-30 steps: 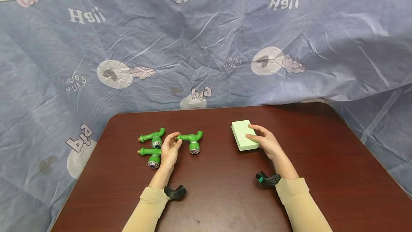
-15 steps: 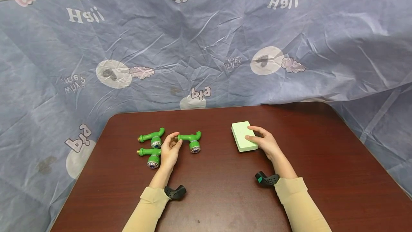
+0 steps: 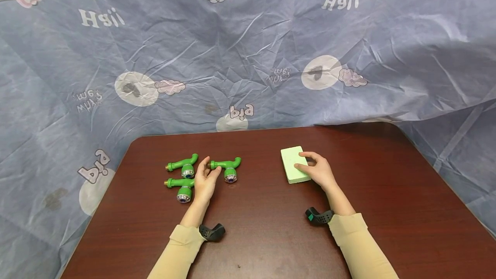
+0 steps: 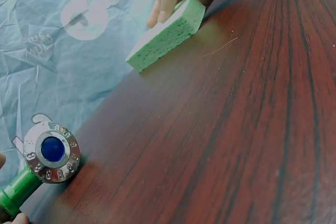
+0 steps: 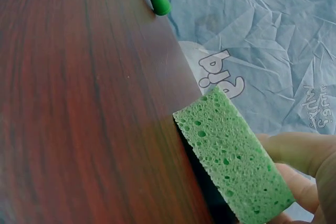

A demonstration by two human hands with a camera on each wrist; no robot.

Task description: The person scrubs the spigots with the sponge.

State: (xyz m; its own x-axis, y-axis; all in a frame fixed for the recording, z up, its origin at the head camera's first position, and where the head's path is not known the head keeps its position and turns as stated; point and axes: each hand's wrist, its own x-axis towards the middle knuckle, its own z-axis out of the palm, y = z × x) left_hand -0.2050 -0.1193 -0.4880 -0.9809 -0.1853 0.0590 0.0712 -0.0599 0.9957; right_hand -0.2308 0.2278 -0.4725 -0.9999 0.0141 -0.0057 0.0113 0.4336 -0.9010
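Observation:
My left hand (image 3: 204, 184) pinches the threaded end of a green faucet (image 3: 228, 164) between thumb and fingers. The faucet's spout points right; its silver-ringed knob with a blue centre (image 4: 53, 149) shows large in the left wrist view. Opposite, my right hand (image 3: 319, 173) grips a light green sponge (image 3: 293, 163) by its right side, thumb and fingers spread over it. In the right wrist view the porous edge of the sponge (image 5: 236, 156) faces the camera, with a dark shadow beneath it along the tabletop.
Two more green faucets lie left of my left hand: an upper one (image 3: 180, 164) and a lower one (image 3: 185, 191), its spout hidden behind the hand. All is on a dark red wooden table (image 3: 263, 227). A printed blue cloth (image 3: 248, 55) hangs behind its far edge.
My left hand has drawn the pinched faucet slightly to the left. The sponge in my right hand has shifted a little right and turned slightly. The two other faucets stay put.

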